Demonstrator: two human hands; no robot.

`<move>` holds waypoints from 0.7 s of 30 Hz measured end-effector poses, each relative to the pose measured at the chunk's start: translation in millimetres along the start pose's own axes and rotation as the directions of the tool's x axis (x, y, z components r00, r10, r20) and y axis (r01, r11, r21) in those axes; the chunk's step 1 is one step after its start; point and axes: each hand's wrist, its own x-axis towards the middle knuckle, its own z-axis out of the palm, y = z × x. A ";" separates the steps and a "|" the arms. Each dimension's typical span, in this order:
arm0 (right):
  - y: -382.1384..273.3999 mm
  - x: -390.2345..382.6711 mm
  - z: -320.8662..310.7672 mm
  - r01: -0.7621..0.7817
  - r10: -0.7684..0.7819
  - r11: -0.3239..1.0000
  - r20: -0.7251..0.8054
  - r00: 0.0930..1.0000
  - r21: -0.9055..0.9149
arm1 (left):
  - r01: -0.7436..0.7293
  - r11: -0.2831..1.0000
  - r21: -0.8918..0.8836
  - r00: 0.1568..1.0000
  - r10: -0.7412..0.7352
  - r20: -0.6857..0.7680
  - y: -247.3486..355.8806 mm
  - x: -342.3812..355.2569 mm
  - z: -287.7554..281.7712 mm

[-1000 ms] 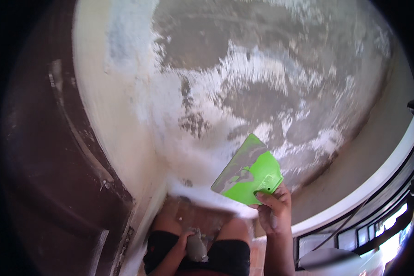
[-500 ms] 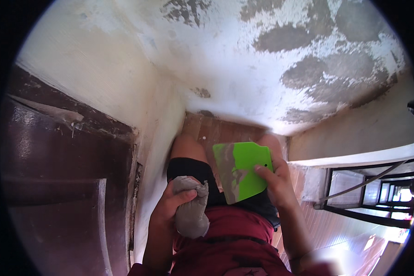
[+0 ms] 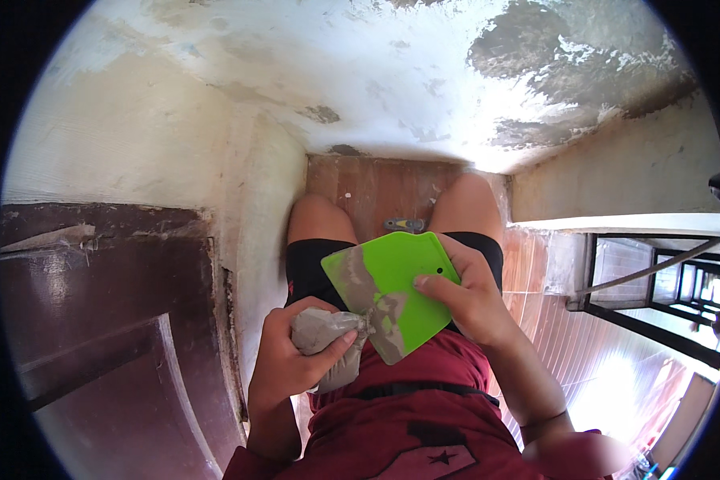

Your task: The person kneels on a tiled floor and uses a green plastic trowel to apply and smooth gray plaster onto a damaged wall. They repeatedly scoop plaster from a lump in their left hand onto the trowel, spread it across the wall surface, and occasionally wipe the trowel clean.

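My left hand is closed round a soft plastic bag of grey putty, its narrow tip pointing right. That tip meets the left part of a flat green plastic scraper, where grey putty is smeared in a band along the edge. The scraper is held by my right hand, thumb on top near a small hole and the other fingers underneath, out of sight. Both hands are above my lap.
A grey and yellow tool lies on the tiled floor between my knees. Ahead, a white wall carries grey patches. A dark brown door stands at left, a black metal frame at right.
The putty bag has turned so its tip points right and touches the scraper. The scraper has moved left toward the bag. My view has tilted down, showing the tool on the floor.
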 end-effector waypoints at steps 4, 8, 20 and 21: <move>-2.9 4.0 1.1 -0.021 0.021 0.999 -0.011 1.000 -0.027 | -0.020 0.980 0.198 0.998 0.031 -0.051 7.7 1.1 -0.2; -6.4 4.5 -2.1 -0.040 0.040 0.999 0.046 0.998 -0.014 | -0.065 0.975 0.213 0.992 0.087 -0.095 13.4 2.9 -3.4; 3.0 10.1 0.8 -0.129 0.133 0.978 -0.012 0.991 0.167 | -0.145 0.961 0.235 0.958 0.196 -0.208 11.6 0.3 -0.9; 2.9 9.2 2.1 -0.148 0.155 0.967 -0.017 0.988 0.209 | -0.208 0.930 0.303 0.937 0.278 -0.210 9.7 0.8 -0.4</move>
